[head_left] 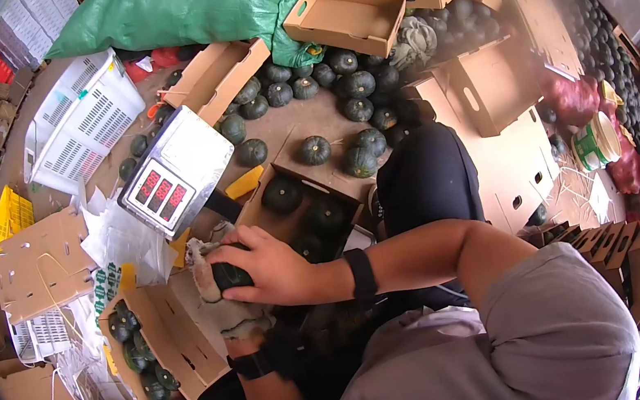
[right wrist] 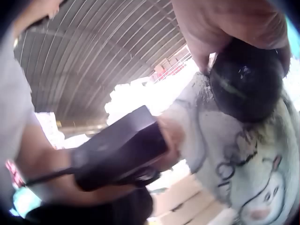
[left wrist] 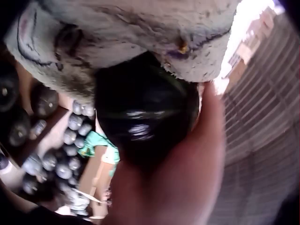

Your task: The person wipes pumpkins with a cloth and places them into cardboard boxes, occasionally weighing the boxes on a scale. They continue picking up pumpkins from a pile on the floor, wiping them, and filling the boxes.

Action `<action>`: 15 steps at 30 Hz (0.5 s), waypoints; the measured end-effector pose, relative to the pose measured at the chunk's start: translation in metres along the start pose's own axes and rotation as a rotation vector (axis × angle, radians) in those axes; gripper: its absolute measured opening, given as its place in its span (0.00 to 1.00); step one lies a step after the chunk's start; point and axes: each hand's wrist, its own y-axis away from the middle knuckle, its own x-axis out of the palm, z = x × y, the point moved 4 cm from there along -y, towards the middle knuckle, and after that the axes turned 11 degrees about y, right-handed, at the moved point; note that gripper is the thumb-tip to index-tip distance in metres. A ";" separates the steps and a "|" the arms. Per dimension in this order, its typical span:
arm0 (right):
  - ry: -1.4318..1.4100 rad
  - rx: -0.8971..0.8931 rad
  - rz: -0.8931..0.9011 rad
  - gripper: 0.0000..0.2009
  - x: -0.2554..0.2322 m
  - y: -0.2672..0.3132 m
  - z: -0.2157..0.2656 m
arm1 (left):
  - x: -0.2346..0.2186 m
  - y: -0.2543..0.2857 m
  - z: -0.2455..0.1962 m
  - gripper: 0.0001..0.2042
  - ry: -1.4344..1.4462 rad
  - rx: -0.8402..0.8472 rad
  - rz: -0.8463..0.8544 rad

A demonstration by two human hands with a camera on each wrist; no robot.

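Observation:
A dark green squash [head_left: 230, 275] is held between both hands. My left hand [head_left: 206, 277], covered by a pale, dirty printed cloth or glove, cups it; its fingers are hidden. My bare right hand [head_left: 274, 269] grips the squash from the other side, thumb and fingers curled round it. The left wrist view shows the squash [left wrist: 145, 110] between the covered hand [left wrist: 126, 35] and the bare hand [left wrist: 176, 173]. From the right wrist, the bare hand [right wrist: 234, 23] lies over the squash [right wrist: 246, 82], with the printed covering [right wrist: 234, 154] beneath.
Beyond the hands, an open carton [head_left: 256, 216] holds several squashes, beside a lit digital scale [head_left: 185, 158]. Another filled carton [head_left: 181, 349] stands at the lower left. Loose squashes [head_left: 315, 150], a white crate [head_left: 89, 123] and a green sack [head_left: 192, 8] lie farther off.

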 end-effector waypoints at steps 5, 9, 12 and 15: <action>-1.019 0.236 0.215 0.24 0.029 -0.003 -0.006 | -0.006 0.005 0.012 0.25 -0.093 0.076 -0.055; -0.157 -0.116 -0.006 0.36 0.010 -0.016 -0.027 | -0.008 -0.001 0.027 0.24 -0.009 0.181 -0.116; 0.000 0.006 0.467 0.39 -0.010 -0.025 -0.008 | -0.013 -0.003 0.008 0.24 0.000 0.069 -0.059; -0.839 0.271 0.577 0.30 0.012 -0.019 -0.024 | -0.025 -0.005 0.005 0.24 -0.389 0.104 -0.012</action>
